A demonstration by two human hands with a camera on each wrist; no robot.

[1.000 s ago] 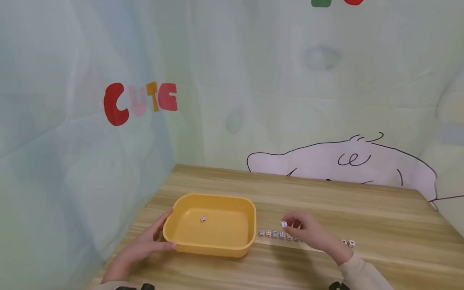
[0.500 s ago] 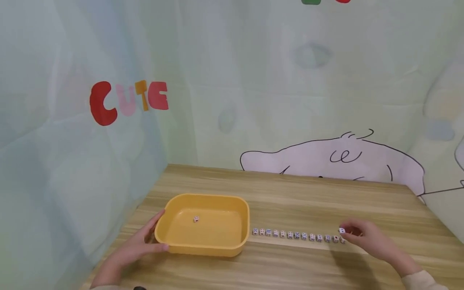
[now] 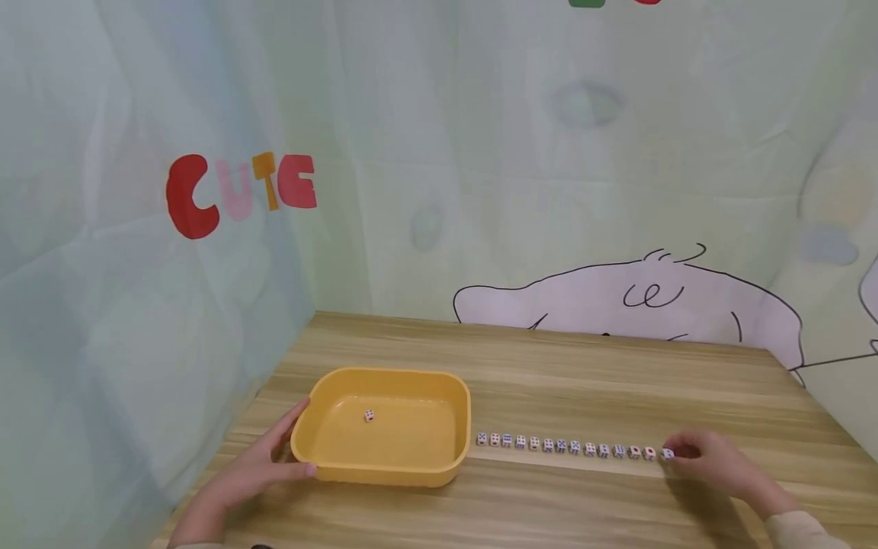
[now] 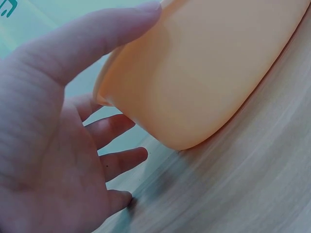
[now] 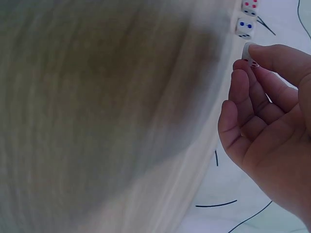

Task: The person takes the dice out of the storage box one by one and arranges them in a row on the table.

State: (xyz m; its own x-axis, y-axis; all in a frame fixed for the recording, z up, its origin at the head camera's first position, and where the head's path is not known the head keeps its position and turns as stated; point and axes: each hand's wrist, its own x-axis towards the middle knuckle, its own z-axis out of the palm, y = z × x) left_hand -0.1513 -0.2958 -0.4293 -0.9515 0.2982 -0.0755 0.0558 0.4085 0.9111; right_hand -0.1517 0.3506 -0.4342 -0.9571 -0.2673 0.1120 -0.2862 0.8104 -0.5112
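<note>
At the right end of a long row of white dice [image 3: 575,447], my right hand [image 3: 716,463] pinches one die [image 3: 668,454] between thumb and fingertips, at about table height. In the right wrist view that die [image 5: 249,54] is partly covered by the thumb, and a die with blue pips [image 5: 245,27] stands just beyond it. My left hand [image 3: 250,467] rests against the left end of a yellow rectangular tub [image 3: 449,473]. Its thumb lies on the rim by the front corner, and the other fingers extend relaxed along the left side. One die [image 3: 370,415] lies inside the tub.
The row starts close to the tub's right side and runs across the wood-grain table [image 3: 549,503]. A fabric backdrop [image 3: 411,114] with coloured letters and a cartoon outline encloses the left and back edges of the table.
My right hand has moved right along the row with the die, then lowered it to the row's right end. The left hand has stayed at the tub. The view has shifted slightly right.
</note>
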